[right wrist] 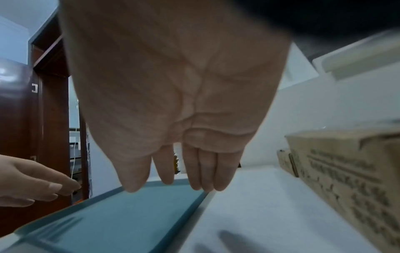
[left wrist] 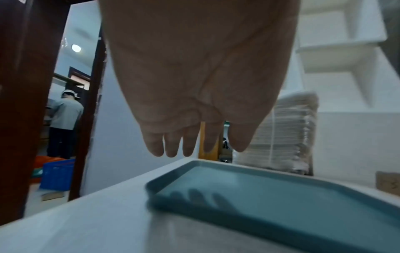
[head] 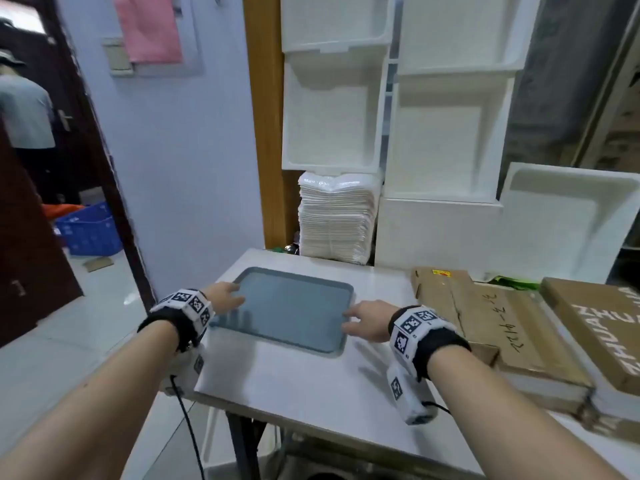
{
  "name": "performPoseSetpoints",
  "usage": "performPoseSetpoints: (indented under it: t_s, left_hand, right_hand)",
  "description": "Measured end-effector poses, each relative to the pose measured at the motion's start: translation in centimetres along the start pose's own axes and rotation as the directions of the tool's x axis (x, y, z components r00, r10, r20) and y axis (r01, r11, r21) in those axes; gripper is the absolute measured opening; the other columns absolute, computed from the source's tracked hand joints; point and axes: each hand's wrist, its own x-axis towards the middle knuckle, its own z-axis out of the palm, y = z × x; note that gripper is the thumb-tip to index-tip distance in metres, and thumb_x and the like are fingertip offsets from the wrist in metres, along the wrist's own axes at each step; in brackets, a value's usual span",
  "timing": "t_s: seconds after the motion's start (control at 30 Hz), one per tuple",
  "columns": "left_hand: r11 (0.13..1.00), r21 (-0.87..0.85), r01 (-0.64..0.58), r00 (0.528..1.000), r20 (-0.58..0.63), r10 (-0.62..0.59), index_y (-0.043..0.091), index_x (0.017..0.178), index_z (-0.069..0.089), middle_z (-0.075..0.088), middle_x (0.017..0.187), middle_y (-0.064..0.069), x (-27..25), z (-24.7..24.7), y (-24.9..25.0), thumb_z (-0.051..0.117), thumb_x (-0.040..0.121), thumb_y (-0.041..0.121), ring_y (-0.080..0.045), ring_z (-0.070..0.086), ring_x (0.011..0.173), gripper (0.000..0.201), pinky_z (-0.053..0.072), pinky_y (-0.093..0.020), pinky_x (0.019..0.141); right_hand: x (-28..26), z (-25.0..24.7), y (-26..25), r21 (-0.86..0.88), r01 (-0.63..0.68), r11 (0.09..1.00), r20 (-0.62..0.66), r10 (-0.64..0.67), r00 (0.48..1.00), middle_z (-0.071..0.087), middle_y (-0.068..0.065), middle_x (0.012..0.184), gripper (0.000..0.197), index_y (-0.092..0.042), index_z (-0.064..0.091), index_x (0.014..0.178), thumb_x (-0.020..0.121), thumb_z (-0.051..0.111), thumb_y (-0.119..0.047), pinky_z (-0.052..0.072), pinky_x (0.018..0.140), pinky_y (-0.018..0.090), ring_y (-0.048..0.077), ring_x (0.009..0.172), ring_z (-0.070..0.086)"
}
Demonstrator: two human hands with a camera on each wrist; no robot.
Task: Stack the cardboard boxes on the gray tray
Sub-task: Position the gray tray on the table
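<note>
Standing at the centre of the head view is a white rectangular table (head: 304,375), and behind it, from 12 to 2 o'clock, rise stacked white foam boxes (head: 446,133) with a wrapped pile of white trays (head: 336,220) at their foot. At 3 o'clock on the table lie the flat brown cardboard boxes (head: 485,323), one overlapping another, the nearest bearing handwriting and the outermost printed white letters; none sits on the tray. The gray rectangular plastic tray (head: 287,306) with rounded corners lies flat on the table at the middle, empty, just beside the cardboard boxes but apart from them. The left hand (head: 225,296) is at the tray's 9 o'clock edge, fingers straight and loosely spread over the rim; the left wrist view shows them above the tray with a shadow beneath, holding nothing. The right hand (head: 367,318) is at the tray's 3 o'clock edge, fingers extended towards the rim, likewise holding nothing; whether its fingertips touch the rim I cannot tell. The two hands are well apart, with the tray between them.
</note>
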Motion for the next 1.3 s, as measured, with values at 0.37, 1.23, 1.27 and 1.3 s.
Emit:
performPoseSetpoints:
  t_s: [0.37, 1.23, 1.27, 1.3]
  left_hand:
    - [0.992, -0.107, 0.063, 0.998, -0.004, -0.064, 0.001, 0.117, 0.061, 0.063, 0.12, -0.019, 0.7, 1.6, -3.3, 0.049, 0.099, 0.02, -0.029, 0.058, 0.111, 0.03, 0.037, -0.024, 0.079]
    - [0.896, -0.42, 0.141, 0.989, 0.024, -0.144, 0.005, 0.087, 0.073, 0.068, 0.074, -0.016, 0.8, 3.2, -2.2, 0.065, 0.082, -0.007, -0.027, 0.067, 0.06, 0.016, 0.062, -0.039, 0.069]
    - [0.897, -0.419, 0.139, 0.99, 0.028, -0.14, 0.007, 0.083, 0.075, 0.069, 0.074, -0.018, 0.8, 3.3, -2.2, 0.066, 0.08, -0.006, -0.028, 0.068, 0.065, 0.016, 0.061, -0.043, 0.075]
    - [0.899, -0.418, 0.133, 0.991, 0.031, -0.132, 0.008, 0.082, 0.076, 0.07, 0.075, -0.019, 0.8, 3.5, -2.0, 0.067, 0.078, -0.005, -0.029, 0.069, 0.067, 0.016, 0.06, -0.045, 0.078]
  right_hand:
    - [5.7, 3.5, -0.5, 0.024, -0.077, 0.997, 0.021, 0.077, 0.997, 0.064, 0.019, 0.122, 0.033, -0.004, 0.064, 0.111, 0.097, 0.045, -0.028, 0.042, 0.084, 0.029, 0.034, 0.109, 0.058]
    - [3.4, 6.3, 6.6, 0.043, -0.125, 0.991, -0.107, 0.129, 0.986, 0.059, 0.015, 0.128, 0.039, -0.005, 0.055, 0.125, 0.086, 0.048, -0.004, 0.045, 0.092, 0.033, 0.034, 0.115, 0.057]
    - [3.0, 6.5, 6.8, 0.049, -0.132, 0.99, -0.12, 0.137, 0.983, 0.055, 0.016, 0.131, 0.041, -0.004, 0.052, 0.128, 0.087, 0.049, -0.005, 0.044, 0.094, 0.034, 0.035, 0.117, 0.055]
    - [2.6, 6.6, 7.1, 0.054, -0.149, 0.987, -0.129, 0.155, 0.979, 0.053, 0.016, 0.131, 0.04, -0.004, 0.051, 0.129, 0.089, 0.049, -0.006, 0.044, 0.095, 0.034, 0.035, 0.118, 0.055]
